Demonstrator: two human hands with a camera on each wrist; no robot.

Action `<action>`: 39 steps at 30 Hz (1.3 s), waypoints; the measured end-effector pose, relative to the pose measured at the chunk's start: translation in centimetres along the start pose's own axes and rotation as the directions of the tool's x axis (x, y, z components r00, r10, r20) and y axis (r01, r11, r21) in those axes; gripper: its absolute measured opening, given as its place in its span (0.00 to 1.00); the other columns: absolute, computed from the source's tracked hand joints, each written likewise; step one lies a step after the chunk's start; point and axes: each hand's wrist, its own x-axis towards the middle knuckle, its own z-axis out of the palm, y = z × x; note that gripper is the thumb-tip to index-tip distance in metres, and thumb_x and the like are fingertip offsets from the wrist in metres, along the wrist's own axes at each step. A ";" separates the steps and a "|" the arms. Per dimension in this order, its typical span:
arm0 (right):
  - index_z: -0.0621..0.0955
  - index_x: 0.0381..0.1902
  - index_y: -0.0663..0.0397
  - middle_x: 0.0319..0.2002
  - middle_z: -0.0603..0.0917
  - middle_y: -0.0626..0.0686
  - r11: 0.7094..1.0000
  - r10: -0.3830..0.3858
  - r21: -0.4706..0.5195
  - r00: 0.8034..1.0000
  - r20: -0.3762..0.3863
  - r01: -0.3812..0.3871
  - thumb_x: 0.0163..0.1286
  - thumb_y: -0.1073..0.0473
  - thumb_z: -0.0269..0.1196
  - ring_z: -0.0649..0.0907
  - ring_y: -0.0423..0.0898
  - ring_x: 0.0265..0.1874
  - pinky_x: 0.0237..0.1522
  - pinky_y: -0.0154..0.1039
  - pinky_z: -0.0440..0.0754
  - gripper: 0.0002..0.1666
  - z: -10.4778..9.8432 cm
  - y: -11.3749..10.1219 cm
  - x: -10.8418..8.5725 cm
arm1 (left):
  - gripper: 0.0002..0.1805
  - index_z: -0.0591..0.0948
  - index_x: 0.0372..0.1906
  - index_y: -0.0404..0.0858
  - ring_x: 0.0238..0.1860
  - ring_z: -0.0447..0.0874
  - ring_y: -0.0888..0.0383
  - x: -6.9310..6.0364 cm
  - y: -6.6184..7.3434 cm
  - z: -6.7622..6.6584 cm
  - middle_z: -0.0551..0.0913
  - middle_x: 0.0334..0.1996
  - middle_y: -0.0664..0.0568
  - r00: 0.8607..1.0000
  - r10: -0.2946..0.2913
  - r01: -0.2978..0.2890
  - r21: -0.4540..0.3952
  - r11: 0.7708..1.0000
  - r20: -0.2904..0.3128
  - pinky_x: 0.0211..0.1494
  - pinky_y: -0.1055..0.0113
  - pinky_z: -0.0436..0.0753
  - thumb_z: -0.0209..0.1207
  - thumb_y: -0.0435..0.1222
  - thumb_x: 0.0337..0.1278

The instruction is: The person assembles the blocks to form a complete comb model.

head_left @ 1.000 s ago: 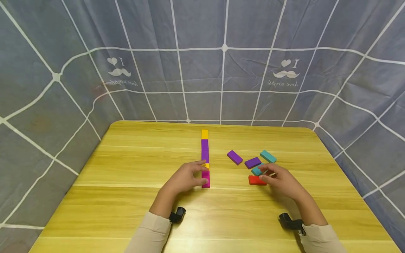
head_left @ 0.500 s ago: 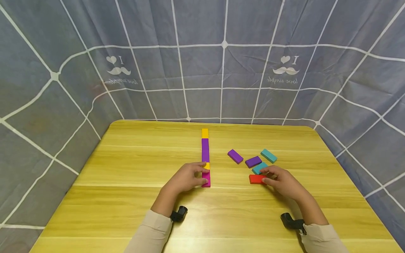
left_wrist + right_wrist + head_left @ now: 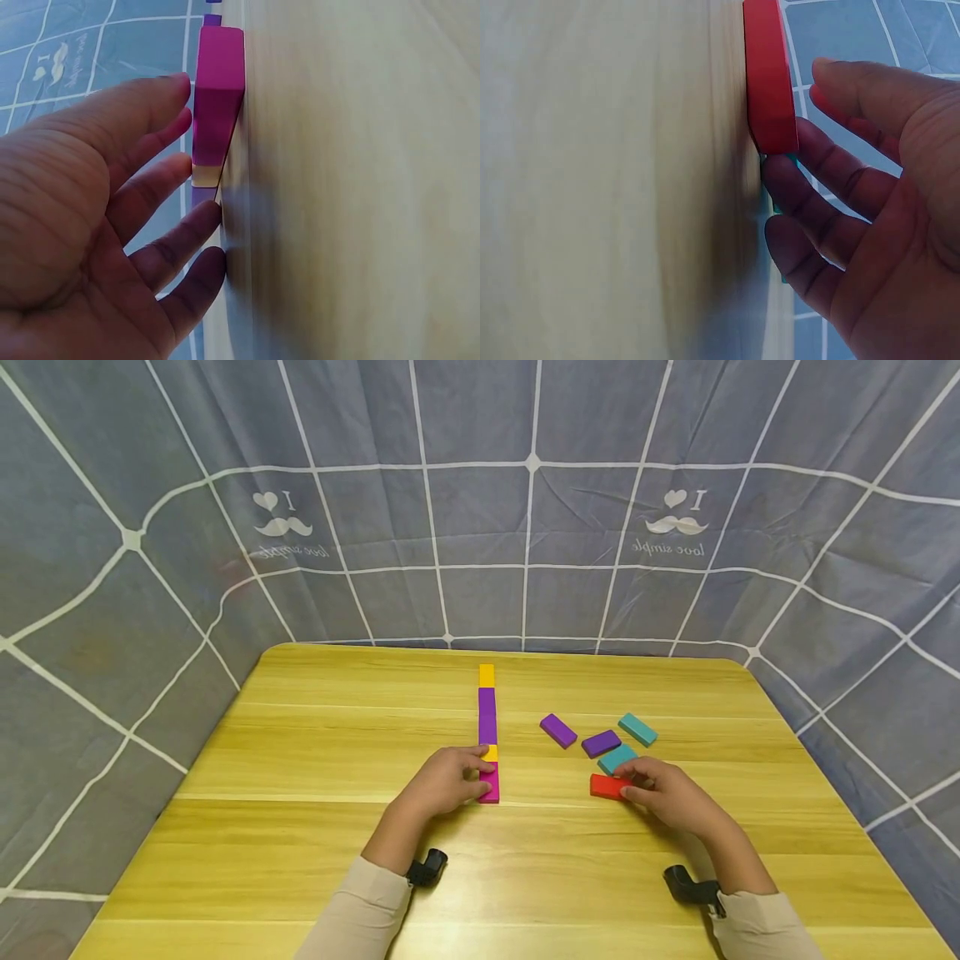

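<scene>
My left hand [image 3: 444, 783] lies over the near end of a row of blocks, its thumb and fingertips at a magenta block [image 3: 219, 64] without wrapping round it. Up the row from there come a small yellow patch [image 3: 491, 753], a purple stretch [image 3: 487, 716] and a yellow block [image 3: 487, 676] at the far end. On the right side, my right hand [image 3: 667, 792] is loosely bent at the end of a red block [image 3: 606, 787]. In the right wrist view its thumb stands apart from the red block, while a fingertip is close to the block's lower end; contact is unclear.
Behind the red block lie a teal block [image 3: 615, 760], a dark purple block [image 3: 601, 744], a purple block [image 3: 558, 732] and another teal block [image 3: 637, 730]. The wooden table [image 3: 337, 718] ends at a grey gridded curtain [image 3: 480, 527] on the back and sides.
Both hands stay almost where they were. The right hand has lowered slightly toward the red block's end since one second ago. The blocks keep their arrangement; the view shifts a little.
</scene>
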 end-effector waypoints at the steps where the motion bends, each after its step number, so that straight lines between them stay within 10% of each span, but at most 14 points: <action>1: 0.83 0.48 0.51 0.40 0.82 0.47 1.000 0.006 0.002 1.000 0.002 -0.006 0.70 0.60 0.65 0.78 0.45 0.38 0.42 0.40 0.79 0.10 0.0 0.0 0.0 | 0.14 0.87 0.50 0.38 0.68 0.69 0.43 0.0 0.0 0.0 0.76 0.65 0.46 1.000 -0.003 0.003 0.001 1.000 0.000 0.70 0.51 0.68 0.66 0.34 0.59; 39: 0.81 0.59 0.58 0.31 0.79 0.46 0.996 -0.055 0.082 0.985 0.163 0.042 0.69 0.64 0.63 0.74 0.39 0.25 0.26 0.32 0.74 0.21 1.7 -1.2 0.3 | 0.14 0.88 0.49 0.37 0.61 0.75 0.49 -0.1 0.4 0.2 0.76 0.66 0.48 1.000 -0.020 0.020 0.040 0.999 -0.022 0.57 0.58 0.73 0.67 0.34 0.58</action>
